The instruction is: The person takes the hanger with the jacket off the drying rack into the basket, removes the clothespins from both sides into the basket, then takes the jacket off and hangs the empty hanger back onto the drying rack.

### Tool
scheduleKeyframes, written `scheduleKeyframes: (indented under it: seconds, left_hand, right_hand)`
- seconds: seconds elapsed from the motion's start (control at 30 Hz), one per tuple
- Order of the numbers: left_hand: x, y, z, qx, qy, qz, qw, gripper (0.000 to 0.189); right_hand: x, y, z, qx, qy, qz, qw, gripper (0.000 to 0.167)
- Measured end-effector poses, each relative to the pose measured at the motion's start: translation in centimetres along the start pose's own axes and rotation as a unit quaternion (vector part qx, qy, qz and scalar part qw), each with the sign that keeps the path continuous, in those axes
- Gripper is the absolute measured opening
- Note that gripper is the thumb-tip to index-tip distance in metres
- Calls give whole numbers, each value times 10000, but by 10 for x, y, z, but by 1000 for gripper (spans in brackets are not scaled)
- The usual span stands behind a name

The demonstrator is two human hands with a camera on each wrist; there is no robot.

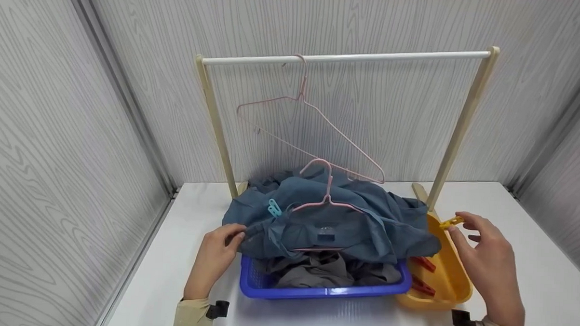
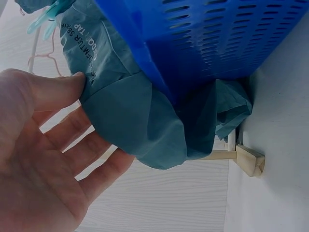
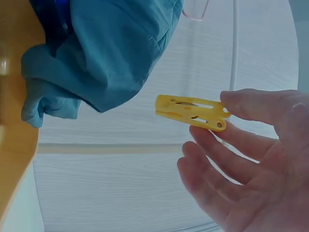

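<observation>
A blue-grey shirt [image 1: 297,231] lies over a blue basket [image 1: 324,293], with a pink hanger [image 1: 329,183] inside its neck and the hook upright. At the shirt's left side, my left hand [image 1: 218,250] pinches the fabric between thumb and fingers; printed lettering shows near the thumb in the left wrist view. A light blue clothespin [image 1: 274,208] is clipped by the hanger's left shoulder. To the right of the shirt, my right hand [image 1: 492,252] holds a yellow clothespin [image 3: 190,112] by its handle ends, its jaws pointing toward the shirt, apart from the fabric.
Dark grey clothes [image 1: 315,270] fill the basket. A yellow tray [image 1: 452,275] beside it holds red clothespins [image 1: 421,286]. Behind stands a rack with a white rod [image 1: 395,56] and wooden posts [image 1: 465,121], an unloaded pink hanger [image 1: 342,131] hanging from it. Patterned walls enclose the white table [image 1: 165,274].
</observation>
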State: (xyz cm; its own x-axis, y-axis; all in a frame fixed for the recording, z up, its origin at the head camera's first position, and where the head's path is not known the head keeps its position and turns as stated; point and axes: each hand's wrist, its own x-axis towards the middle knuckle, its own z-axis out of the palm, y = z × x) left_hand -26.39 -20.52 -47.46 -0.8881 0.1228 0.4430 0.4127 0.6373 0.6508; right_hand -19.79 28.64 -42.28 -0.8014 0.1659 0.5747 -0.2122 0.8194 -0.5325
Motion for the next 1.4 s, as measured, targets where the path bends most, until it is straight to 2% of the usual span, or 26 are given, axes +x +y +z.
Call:
scheduleKeyframes:
  seconds: [0.33,0.8,1.13,1.4]
  left_hand:
    - [0,-1,3,96,128,40,9999,15]
    - [-1,-1,3,118,236,179,9995,15]
    - [-2,-3,5,63,204,141,9997,15]
    - [-1,-3,4,24,161,92,9998,16]
  right_hand:
    - [-1,13,-9,-141,-849,591,9945,40]
    - [-1,10,-6,-84,-1207,786,9895,48]
    - [-4,-5,0,88,-1101,442,9929,43]
    - [-9,-25,3,312,-797,-30,9963,33]
